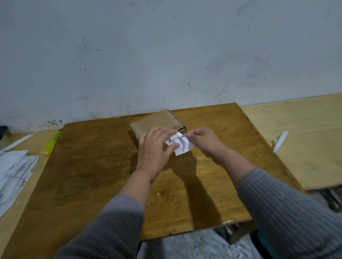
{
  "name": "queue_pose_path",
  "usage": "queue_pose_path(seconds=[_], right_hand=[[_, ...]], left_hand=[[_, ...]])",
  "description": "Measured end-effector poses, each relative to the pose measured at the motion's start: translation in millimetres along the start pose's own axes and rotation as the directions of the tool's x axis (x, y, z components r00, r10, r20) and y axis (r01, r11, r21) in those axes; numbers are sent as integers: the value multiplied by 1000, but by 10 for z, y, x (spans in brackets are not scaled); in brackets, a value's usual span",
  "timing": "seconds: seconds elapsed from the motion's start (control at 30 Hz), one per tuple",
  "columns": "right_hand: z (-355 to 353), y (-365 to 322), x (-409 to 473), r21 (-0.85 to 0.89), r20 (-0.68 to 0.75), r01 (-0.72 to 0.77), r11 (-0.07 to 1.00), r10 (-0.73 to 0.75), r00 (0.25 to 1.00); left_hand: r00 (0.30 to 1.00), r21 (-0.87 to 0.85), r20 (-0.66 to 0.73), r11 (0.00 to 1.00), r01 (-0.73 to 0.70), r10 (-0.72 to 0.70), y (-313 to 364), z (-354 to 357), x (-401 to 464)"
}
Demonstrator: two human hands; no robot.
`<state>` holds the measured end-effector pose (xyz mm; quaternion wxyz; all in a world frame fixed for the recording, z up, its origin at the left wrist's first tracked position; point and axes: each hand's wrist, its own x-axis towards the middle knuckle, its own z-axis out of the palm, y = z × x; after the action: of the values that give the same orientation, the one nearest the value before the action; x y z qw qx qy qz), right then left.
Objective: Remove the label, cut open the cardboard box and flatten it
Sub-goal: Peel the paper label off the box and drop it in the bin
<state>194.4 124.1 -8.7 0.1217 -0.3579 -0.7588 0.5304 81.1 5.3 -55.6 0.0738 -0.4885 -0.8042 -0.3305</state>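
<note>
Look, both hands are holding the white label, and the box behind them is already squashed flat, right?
Not quite. In the head view the cardboard box is not flat; it stands closed and whole. The left hand and right hand do hold the white label.

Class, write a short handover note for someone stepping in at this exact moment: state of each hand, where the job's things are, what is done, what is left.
Left hand: grips the crumpled white label.
Right hand: pinches the label's right edge.
Cardboard box: closed, at the far side of the wooden table, just behind both hands.
Yellow-green utility knife: at the table's left edge, untouched.
Done: label appears peeled off.
Left: set the label aside, cut the box open, flatten it.
</note>
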Motion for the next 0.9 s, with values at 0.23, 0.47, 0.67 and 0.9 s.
queue_pose_path(seconds=[0.23, 0.47, 0.67, 0.9], right_hand=[[-253, 63, -298, -9, 45, 118, 993, -117, 992], [-391, 250, -532, -500, -42, 315, 807, -386, 921], [-465, 329, -877, -586, -138, 385, 713, -556, 820], [-541, 532, -1460, -416, -345, 197, 888, -354, 869]], left_hand=[[999, -33, 46, 999, -26, 27, 387, -178, -128], [990, -165, 39, 976, 140, -135, 702, -219, -305], [991, -284, 25, 950, 132, -131, 1000, -279, -444], [981, -450, 90, 871, 196, -174, 1295, -219, -827]])
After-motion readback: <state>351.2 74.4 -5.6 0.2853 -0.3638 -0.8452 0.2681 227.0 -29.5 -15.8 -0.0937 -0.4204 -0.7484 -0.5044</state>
